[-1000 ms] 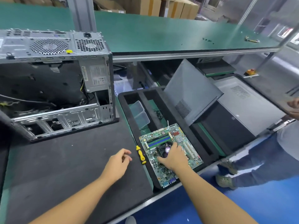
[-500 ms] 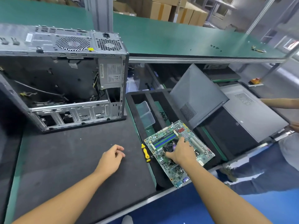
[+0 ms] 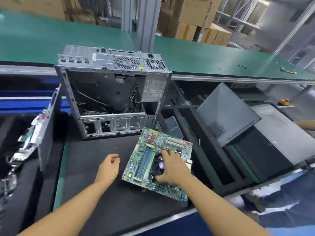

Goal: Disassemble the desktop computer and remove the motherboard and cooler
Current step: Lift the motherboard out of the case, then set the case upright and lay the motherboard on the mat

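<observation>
The motherboard [image 3: 144,155] is sitting tilted in the lower centre of the frame, over the right part of the black mat [image 3: 102,201]. It is not clear whether it is resting on the mat or being held just above it. The cooler [image 3: 157,165] is sitting on the middle of the board. The right hand [image 3: 173,169] is gripping the cooler from above, with fingers and thumb spread and curling round its edges. The left hand [image 3: 109,166] is hovering over the mat just left of the board, fingers loosely curled and holding nothing. Above them, in the centre of the frame, the opened computer case [image 3: 112,92] is standing on the mat with loose cables hanging inside. To the right, a grey side panel [image 3: 226,111] is leaning in a black tray [image 3: 196,150]. A green conveyor [image 3: 204,55] is running across the upper frame.
</observation>
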